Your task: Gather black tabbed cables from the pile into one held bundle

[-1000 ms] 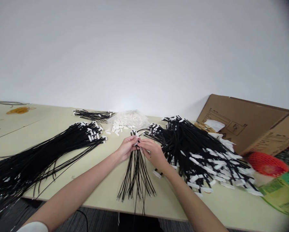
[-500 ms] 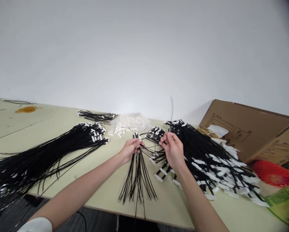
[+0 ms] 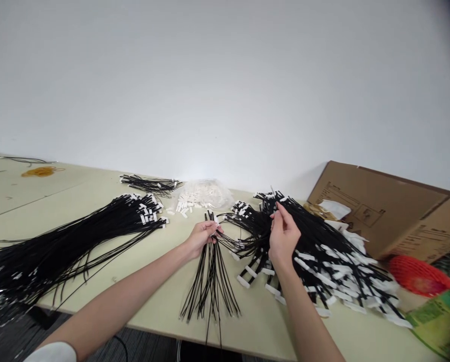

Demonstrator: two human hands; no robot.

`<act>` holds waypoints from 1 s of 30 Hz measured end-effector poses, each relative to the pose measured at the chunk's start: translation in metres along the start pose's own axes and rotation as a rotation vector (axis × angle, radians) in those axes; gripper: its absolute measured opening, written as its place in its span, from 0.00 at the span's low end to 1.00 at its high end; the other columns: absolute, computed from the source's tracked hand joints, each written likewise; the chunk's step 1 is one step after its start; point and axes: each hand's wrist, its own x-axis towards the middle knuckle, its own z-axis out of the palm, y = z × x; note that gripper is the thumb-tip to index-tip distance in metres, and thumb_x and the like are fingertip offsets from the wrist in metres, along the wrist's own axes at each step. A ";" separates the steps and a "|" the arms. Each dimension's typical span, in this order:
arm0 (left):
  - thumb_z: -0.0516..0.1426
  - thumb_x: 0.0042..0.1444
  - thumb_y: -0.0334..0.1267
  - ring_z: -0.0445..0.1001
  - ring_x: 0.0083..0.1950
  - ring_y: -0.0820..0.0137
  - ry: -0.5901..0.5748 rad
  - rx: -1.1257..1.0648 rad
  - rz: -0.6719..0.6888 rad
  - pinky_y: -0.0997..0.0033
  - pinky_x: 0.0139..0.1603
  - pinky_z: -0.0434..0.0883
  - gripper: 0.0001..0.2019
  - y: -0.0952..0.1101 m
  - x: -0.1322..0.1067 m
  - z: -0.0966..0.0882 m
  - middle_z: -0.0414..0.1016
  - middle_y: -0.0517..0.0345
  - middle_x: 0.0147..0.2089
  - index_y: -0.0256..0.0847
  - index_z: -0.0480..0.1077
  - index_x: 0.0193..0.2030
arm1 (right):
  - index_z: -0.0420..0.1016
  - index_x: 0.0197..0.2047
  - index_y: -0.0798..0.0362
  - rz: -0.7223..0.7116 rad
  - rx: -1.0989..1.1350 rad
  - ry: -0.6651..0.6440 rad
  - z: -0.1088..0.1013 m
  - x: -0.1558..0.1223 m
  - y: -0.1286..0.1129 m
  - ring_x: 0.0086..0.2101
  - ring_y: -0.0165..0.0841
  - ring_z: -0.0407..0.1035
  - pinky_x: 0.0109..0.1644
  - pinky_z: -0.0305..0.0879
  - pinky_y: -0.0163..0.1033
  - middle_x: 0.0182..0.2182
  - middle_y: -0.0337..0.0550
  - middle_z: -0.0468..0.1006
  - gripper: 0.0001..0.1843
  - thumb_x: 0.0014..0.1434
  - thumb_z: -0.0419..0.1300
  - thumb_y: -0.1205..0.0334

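Note:
My left hand is closed around the top of a small bundle of black cables that fans down to the table's front edge. My right hand is raised over the large pile of black cables with white tags on the right. Its thumb and fingers pinch a thin black cable end at the top of that pile.
A long heap of tagged black cables lies at the left. A smaller cable bunch and a clear bag of white pieces sit at the back. A cardboard box, an orange net and green packaging crowd the right.
My right hand left the bundle in my left hand and moved right and up to the big pile, where it pinches a cable. My left hand kept its hold.

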 end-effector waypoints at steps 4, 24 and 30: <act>0.62 0.41 0.46 0.67 0.28 0.76 -0.005 0.015 0.002 0.79 0.22 0.61 0.16 -0.001 0.001 0.000 0.72 0.54 0.31 0.33 0.70 0.29 | 0.73 0.44 0.56 -0.217 -0.169 -0.119 0.000 -0.005 -0.005 0.26 0.27 0.61 0.26 0.56 0.32 0.28 0.42 0.69 0.16 0.58 0.50 0.59; 0.61 0.42 0.47 0.68 0.29 0.74 -0.037 0.072 0.009 0.78 0.24 0.62 0.16 -0.003 -0.003 0.001 0.72 0.54 0.31 0.34 0.70 0.29 | 0.74 0.32 0.58 -0.212 -0.269 -0.121 -0.001 -0.003 -0.002 0.25 0.28 0.61 0.29 0.59 0.33 0.25 0.41 0.70 0.14 0.56 0.55 0.55; 0.60 0.44 0.47 0.67 0.29 0.75 -0.048 0.097 0.017 0.79 0.24 0.62 0.15 -0.002 -0.003 0.002 0.71 0.54 0.31 0.34 0.70 0.28 | 0.73 0.33 0.57 -0.226 -0.298 -0.167 -0.001 -0.004 0.001 0.26 0.28 0.63 0.31 0.61 0.34 0.27 0.41 0.71 0.13 0.56 0.53 0.56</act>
